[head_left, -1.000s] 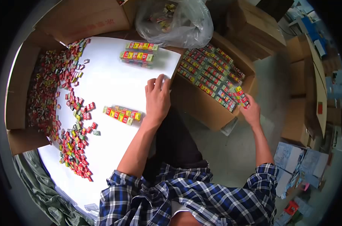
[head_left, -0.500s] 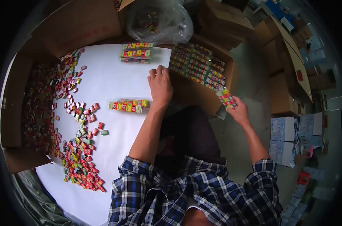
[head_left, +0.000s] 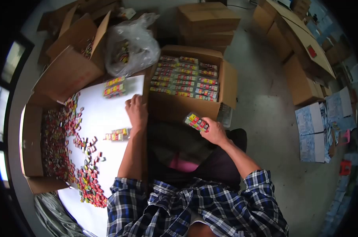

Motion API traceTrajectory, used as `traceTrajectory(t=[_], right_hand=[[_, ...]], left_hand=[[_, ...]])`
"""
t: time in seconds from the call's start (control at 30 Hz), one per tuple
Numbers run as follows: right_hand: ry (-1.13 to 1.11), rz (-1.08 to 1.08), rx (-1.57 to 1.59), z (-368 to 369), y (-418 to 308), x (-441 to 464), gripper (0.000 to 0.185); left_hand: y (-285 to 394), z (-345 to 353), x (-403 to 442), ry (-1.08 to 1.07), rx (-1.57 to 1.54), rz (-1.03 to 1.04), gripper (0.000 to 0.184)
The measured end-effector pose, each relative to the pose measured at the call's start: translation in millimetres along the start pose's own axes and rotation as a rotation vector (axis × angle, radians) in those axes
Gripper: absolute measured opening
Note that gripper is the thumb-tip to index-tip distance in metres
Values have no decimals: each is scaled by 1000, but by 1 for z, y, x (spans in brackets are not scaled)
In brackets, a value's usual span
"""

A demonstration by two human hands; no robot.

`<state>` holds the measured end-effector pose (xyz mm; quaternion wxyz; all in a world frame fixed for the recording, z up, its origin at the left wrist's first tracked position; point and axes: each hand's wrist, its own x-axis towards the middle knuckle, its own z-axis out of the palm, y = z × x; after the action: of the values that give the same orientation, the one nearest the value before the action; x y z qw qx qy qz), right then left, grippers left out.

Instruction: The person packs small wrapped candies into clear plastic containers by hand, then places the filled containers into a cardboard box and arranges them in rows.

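Note:
My right hand (head_left: pixel 216 132) is closed around a clear pack of small coloured boxes (head_left: pixel 197 122), held above my lap. My left hand (head_left: pixel 137 112) rests at the right edge of the white table (head_left: pixel 104 106), its fingers curled; whether anything is under them is hidden. Just beyond it on the table lie stacked packs (head_left: pixel 114 87), and nearer me is another pack (head_left: pixel 118 134). An open carton (head_left: pixel 187 103) right of the table holds rows of similar packs (head_left: pixel 184 77). Loose little boxes (head_left: pixel 90 181) are heaped along the table's left side.
A clear plastic bag (head_left: pixel 133 45) with small items stands behind the table. Closed cartons (head_left: pixel 208 17) are stacked at the back. More cartons (head_left: pixel 303 81) and blue-white bundles (head_left: pixel 310 130) stand at the right. A cardboard tray (head_left: pixel 31 138) borders the table's left.
The view has swung to the right and back. My right hand has drawn away from the open carton toward my lap, still holding the pack. My left hand has stayed near the table's edge.

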<state>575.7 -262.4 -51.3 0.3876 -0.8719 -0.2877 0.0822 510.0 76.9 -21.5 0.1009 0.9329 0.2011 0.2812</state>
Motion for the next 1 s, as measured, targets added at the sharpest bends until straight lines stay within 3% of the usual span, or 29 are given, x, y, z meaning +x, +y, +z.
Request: traceTrajectory(t=[0.4, 0.53, 0.6, 0.73, 0.9, 1.0], right_hand=[[57, 215, 168, -63, 103, -7, 53], [96, 325, 109, -74, 124, -13, 54], [114, 357, 89, -87, 122, -13, 54], [37, 541, 143, -107, 112, -12, 54], [-57, 700, 218, -134, 97, -11, 53], [-71, 782, 221, -149, 89, -12, 53]], left_hand=[[-1, 0, 2, -159, 187, 25, 40], [59, 4, 24, -238, 275, 125, 37], [108, 30, 54, -392, -74, 156, 35], [177, 129, 133, -583, -411, 276, 44], [209, 243, 199, -708, -467, 376, 60], [212, 288, 210, -881, -281, 408, 69]])
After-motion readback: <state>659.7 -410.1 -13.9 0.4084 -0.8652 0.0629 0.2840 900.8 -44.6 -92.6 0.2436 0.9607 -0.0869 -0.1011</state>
